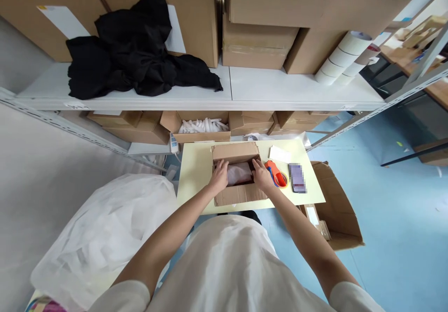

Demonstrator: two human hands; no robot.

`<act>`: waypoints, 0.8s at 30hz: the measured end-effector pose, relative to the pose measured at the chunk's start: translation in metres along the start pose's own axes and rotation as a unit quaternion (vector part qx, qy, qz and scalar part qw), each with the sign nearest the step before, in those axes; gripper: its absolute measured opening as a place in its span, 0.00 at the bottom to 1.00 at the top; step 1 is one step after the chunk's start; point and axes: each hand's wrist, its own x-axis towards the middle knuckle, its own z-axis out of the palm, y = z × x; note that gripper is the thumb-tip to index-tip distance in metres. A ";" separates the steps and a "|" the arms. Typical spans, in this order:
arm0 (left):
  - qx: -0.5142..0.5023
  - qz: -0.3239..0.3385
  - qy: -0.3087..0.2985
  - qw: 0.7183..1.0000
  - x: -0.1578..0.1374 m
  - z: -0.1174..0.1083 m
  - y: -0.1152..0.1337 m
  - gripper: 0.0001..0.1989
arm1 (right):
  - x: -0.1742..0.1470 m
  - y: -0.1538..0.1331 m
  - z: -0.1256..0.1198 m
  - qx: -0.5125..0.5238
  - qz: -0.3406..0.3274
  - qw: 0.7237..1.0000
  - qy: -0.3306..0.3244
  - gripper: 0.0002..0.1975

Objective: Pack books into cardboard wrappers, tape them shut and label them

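A small cardboard box stands on the pale yellow table with its flaps folded out. Inside lies a translucent, wrapped bundle whose contents I cannot make out. My left hand is closed over the box's left side, fingertips at the inner edge. On the opposite side, my right hand grips the right wall the same way. Just right of that hand sits an orange and blue tape dispenser with a roll of tape. The fingers' undersides are hidden.
A blurred dark rectangular item and a white slip lie on the table's right. Behind rises a shelf with cartons and black cloth. A white plastic bag stands left; an open carton sits on the floor right.
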 end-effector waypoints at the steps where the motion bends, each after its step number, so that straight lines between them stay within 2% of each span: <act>1: 0.013 0.029 -0.017 0.999 -0.005 -0.001 0.002 0.23 | -0.003 -0.003 -0.004 -0.018 -0.036 0.999 -0.007 0.23; 3: 0.055 0.081 -0.084 0.992 -0.015 -0.002 0.005 0.17 | -0.005 -0.011 -0.006 -0.051 -0.105 0.991 -0.063 0.16; 4: 0.081 0.097 -0.125 0.984 -0.018 -0.002 0.007 0.15 | -0.005 -0.015 -0.005 -0.066 -0.118 0.985 -0.107 0.14; 6: 0.122 0.108 -0.186 0.969 -0.023 -0.002 0.012 0.14 | -0.004 -0.022 0.002 -0.099 -0.099 0.973 -0.186 0.17; 8: 0.142 0.111 -0.198 0.963 -0.026 -0.005 0.017 0.16 | -0.003 -0.027 0.009 -0.131 -0.052 0.965 -0.220 0.22; 10: 0.137 0.121 -0.172 0.968 -0.031 -0.010 0.022 0.15 | -0.005 -0.027 0.010 -0.148 -0.027 0.967 -0.207 0.24; 13: 0.101 0.132 -0.088 0.982 -0.046 -0.022 0.015 0.13 | -0.015 -0.015 0.000 -0.105 -0.071 0.982 -0.137 0.19; 16: 0.050 0.091 0.008 0.995 -0.067 -0.036 -0.013 0.19 | -0.032 0.018 -0.014 -0.011 -0.136 0.990 -0.034 0.16; 18: 0.042 0.055 0.039 0.997 -0.080 -0.044 -0.037 0.25 | -0.045 0.047 -0.017 0.012 -0.129 0.991 0.033 0.22; 20: 0.045 0.037 0.019 0.998 -0.089 -0.049 -0.056 0.30 | -0.057 0.075 -0.014 0.007 -0.095 0.994 0.051 0.30; 22: 0.042 0.040 -0.018 0.998 -0.093 -0.050 -0.065 0.32 | -0.065 0.094 -0.007 0.013 -0.072 0.997 0.020 0.38; 24: 0.029 0.052 -0.039 0.997 -0.091 -0.047 -0.064 0.32 | -0.069 0.101 -0.001 0.039 -0.074 0.996 -0.017 0.42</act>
